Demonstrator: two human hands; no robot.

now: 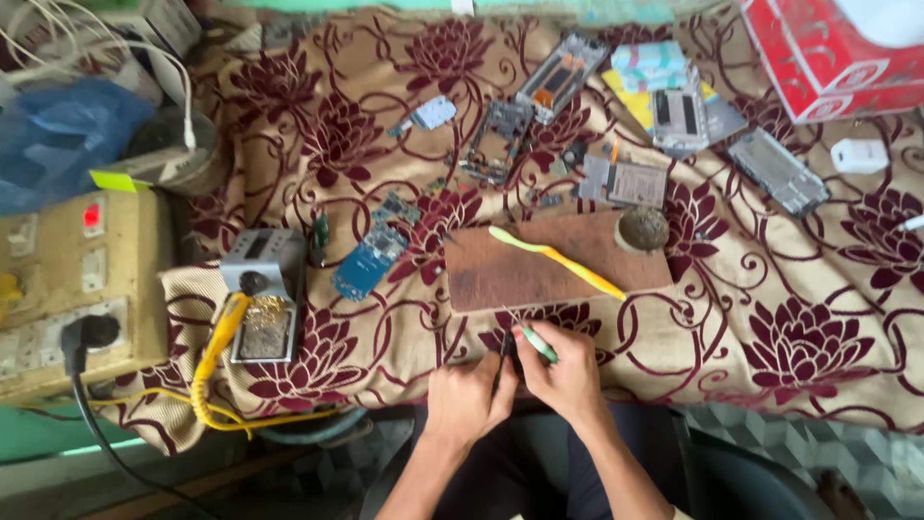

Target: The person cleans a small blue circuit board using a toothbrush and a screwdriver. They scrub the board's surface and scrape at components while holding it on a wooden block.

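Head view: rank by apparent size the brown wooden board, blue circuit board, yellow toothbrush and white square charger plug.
1. Brown wooden board, plainly the largest.
2. Yellow toothbrush, long but thin, lying across the board.
3. Blue circuit board and white square charger plug look close in size; the plug lies farther from the camera, so I leave them unranked.

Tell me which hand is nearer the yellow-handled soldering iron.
Left. The left hand lies right of the soldering iron, across bare cloth; the right hand sits farther right, holding a green-handled tool.

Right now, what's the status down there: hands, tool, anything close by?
Both hands together at the near table edge. Right hand grips a green-handled tool; left hand pinches a small dark part, unclear. Wooden board just beyond.
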